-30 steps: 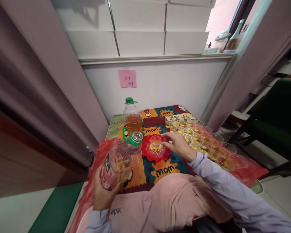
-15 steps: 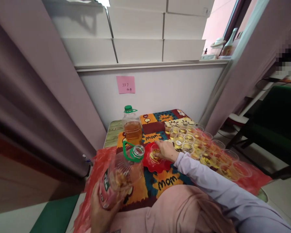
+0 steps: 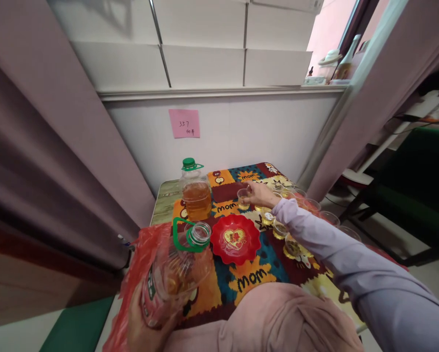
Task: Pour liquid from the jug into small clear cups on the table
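My left hand (image 3: 146, 318) is wrapped round the lower part of a big clear plastic jug (image 3: 183, 264), tilted, its green-ringed mouth uncapped and a little yellowish liquid inside. In my right hand (image 3: 261, 194) is a small clear plastic cup (image 3: 243, 199) with yellowish liquid, at the left end of the cup rows. Several similar cups (image 3: 291, 247) of yellow liquid stand on the right, partly hidden by my right forearm. A red scalloped plate (image 3: 219, 247) with a gold heart lies between my hands, nothing standing on it.
A second jug (image 3: 196, 198) of amber liquid, green cap on, stands at the table's back left. Patterned cloth (image 3: 252, 278) covers the table, with red plastic sheeting (image 3: 149, 249) at its left side. A wall with a pink note (image 3: 185, 123) rises behind; a dark green chair (image 3: 417, 181) is at right.
My right hand has lifted the small cup off the red plate and carried it back and slightly right, toward the other cups. My left hand still holds the tilted jug.
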The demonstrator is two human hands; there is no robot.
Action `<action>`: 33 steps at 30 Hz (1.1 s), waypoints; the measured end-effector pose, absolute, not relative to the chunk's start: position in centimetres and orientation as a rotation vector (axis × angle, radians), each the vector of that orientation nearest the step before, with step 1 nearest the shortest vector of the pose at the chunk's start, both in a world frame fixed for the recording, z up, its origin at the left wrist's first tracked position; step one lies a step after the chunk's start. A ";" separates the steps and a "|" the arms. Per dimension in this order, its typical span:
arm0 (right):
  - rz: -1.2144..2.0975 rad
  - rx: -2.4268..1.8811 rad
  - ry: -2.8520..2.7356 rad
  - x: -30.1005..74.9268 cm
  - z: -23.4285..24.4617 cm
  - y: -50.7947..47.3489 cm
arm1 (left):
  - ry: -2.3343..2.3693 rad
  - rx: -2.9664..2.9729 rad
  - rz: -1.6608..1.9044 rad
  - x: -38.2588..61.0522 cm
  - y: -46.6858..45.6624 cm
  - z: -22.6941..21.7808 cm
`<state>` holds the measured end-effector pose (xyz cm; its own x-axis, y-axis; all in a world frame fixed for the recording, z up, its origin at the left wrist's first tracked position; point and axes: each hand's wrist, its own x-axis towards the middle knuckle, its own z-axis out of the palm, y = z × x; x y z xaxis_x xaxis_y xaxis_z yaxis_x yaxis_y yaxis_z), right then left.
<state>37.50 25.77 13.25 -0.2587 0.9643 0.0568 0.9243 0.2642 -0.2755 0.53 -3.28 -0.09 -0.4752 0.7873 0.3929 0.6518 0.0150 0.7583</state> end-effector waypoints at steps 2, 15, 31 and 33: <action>0.247 -1.792 -2.307 38.1 12.7 27.1 | 2.139 1.517 1.454 0.6 -3.3 0.0; 0.068 -1.810 -2.408 38.4 7.3 28.3 | 2.110 1.564 1.445 0.2 -3.3 -0.3; -0.009 -1.858 -2.298 38.1 6.4 26.9 | 2.144 1.567 1.425 -0.2 -3.4 -0.8; -0.012 -1.860 -2.298 38.0 6.7 26.7 | 2.151 1.570 1.425 -0.5 -3.4 -1.2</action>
